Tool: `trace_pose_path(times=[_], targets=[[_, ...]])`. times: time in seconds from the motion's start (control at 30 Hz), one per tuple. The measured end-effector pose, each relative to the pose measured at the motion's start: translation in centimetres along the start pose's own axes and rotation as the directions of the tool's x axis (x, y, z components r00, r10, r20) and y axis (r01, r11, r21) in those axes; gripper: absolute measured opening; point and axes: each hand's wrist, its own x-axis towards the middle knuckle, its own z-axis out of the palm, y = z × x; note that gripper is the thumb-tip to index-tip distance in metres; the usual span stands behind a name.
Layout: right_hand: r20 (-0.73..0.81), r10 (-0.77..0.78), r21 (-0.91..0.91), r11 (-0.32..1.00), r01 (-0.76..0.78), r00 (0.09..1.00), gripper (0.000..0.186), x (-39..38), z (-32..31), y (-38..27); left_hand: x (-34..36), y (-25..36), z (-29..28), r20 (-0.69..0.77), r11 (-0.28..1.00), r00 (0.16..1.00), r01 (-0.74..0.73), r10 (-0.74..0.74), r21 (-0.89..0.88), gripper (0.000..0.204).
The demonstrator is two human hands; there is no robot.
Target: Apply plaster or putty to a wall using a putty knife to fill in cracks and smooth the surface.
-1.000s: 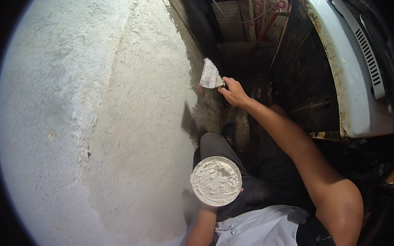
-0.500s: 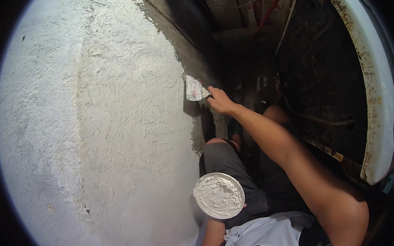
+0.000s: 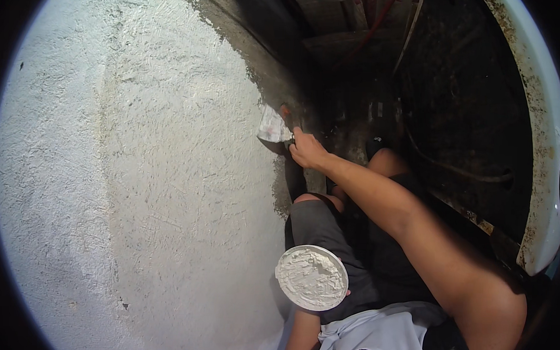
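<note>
My right hand [image 3: 308, 149] is closed round the handle of a putty knife [image 3: 272, 125], its broad blade smeared white. The blade lies against or very close to the wall [image 3: 181, 171], at the ragged border where the white coat meets bare grey. Low in the view, a round tub [image 3: 311, 278] of thick white paste is held above my lap. My left hand [image 3: 348, 293] is mostly hidden beneath that tub; only a fingertip shows at its right rim, and my left forearm comes up below it.
A white, rust-speckled curved edge [image 3: 531, 122] bounds the right side. A hose or cable [image 3: 459, 174] runs through the dark space before it. Wooden boards [image 3: 352, 42] and a red line [image 3: 379, 24] are at the far end. My bent knees are close to the wall.
The putty knife has shifted slightly left along the wall and its blade has tilted. My right hand moved with it. The tub has stayed in place, and the view has turned a little.
</note>
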Motion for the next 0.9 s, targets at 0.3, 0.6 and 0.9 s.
trace_pose_path(times=[0.3, 0.6, 0.9], targets=[[0.309, 0.307, 0.497, 0.755, -0.428, 0.9, 0.029, -0.2, 0.1, 1.8, 1.2, -1.2, 1.1, 0.11, 0.99, 0.991, 0.089, -0.077, -0.107, 0.101], [-0.1, 0.02, 0.204, 0.979, 0.001, 0.995, 0.039, 1.5, 0.3, -3.0, -0.8, 0.0, -1.1, -0.041, 0.998, 0.999, 0.033, -0.035, -0.049, 0.097], [0.067, 0.063, -0.128, 0.99, -0.054, 0.996, 0.031, -1.3, -2.3, -0.6, 1.1, -0.8, 1.5, -0.008, 0.978, 0.992, 0.119, -0.123, -0.169, 0.096]])
